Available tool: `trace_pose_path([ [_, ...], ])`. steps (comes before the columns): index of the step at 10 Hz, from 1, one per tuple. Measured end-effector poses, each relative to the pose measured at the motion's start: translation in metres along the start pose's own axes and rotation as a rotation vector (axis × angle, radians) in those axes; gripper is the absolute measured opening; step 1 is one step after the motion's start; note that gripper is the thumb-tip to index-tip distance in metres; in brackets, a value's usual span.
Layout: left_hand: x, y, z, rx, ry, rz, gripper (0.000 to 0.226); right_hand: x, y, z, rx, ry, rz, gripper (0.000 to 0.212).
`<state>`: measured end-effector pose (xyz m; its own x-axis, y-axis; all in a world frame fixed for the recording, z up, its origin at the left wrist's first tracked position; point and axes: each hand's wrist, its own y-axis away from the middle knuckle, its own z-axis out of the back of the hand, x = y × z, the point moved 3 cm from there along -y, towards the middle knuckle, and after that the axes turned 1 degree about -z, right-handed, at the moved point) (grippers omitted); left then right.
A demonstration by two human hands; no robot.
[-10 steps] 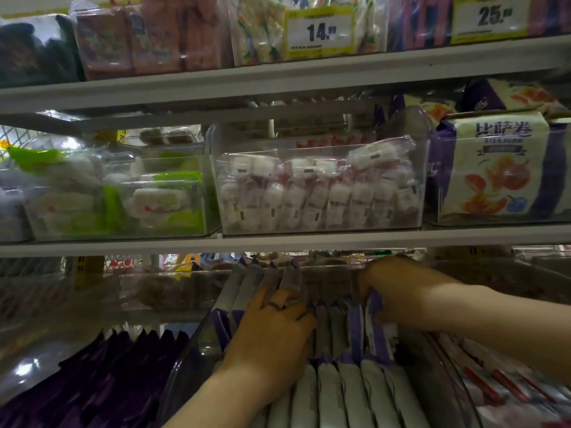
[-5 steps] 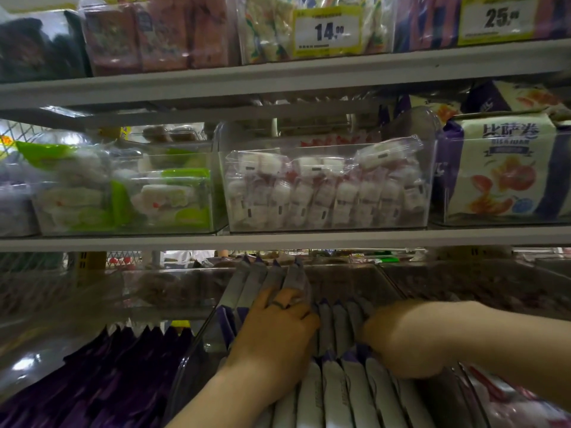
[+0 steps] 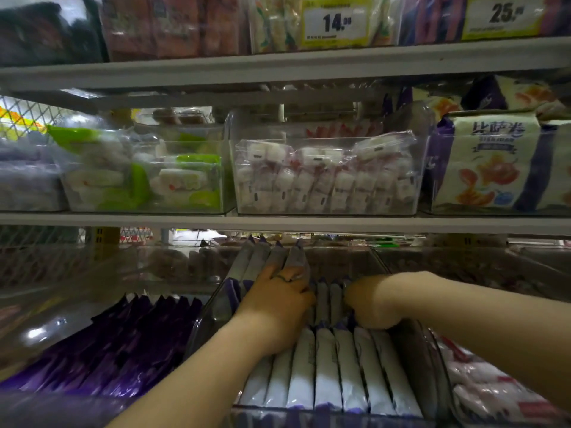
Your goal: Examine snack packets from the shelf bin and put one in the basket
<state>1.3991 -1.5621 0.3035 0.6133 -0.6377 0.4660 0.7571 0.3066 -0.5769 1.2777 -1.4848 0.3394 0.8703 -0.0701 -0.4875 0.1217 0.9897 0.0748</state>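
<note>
While your left hand (image 3: 278, 304) presses flat on the packets (image 3: 324, 372) in the clear bin (image 3: 213, 307), your right hand (image 3: 370, 304) digs between them — grip hidden, cannot tell; they're likely light, crinkly, slippery — pinch a top seam.

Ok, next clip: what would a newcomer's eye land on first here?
Two bare forearms reach into the clear bin at bottom centre, which is packed with upright white-and-purple snack packets. The left hand rests on a few raised packets at the back, and the right hand is sunk among the packets beside it. Up on the top shelf, the yellow 14 price tag and 25 price tag stand out.
</note>
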Motion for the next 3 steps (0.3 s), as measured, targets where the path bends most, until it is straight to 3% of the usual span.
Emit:
trace_pose_path([
  [2, 0.004, 0.02, 0.052, -0.176, 0.029, 0.018, 0.038, -0.02, 0.064, 0.016, -0.562, -0.373, 0.048, 0.028],
  [3, 0.007, 0.038, 0.087, -0.358, 0.303, 0.119, 0.026, -0.027, 0.127, 0.021, -0.866, -0.737, 0.194, 0.023],
])
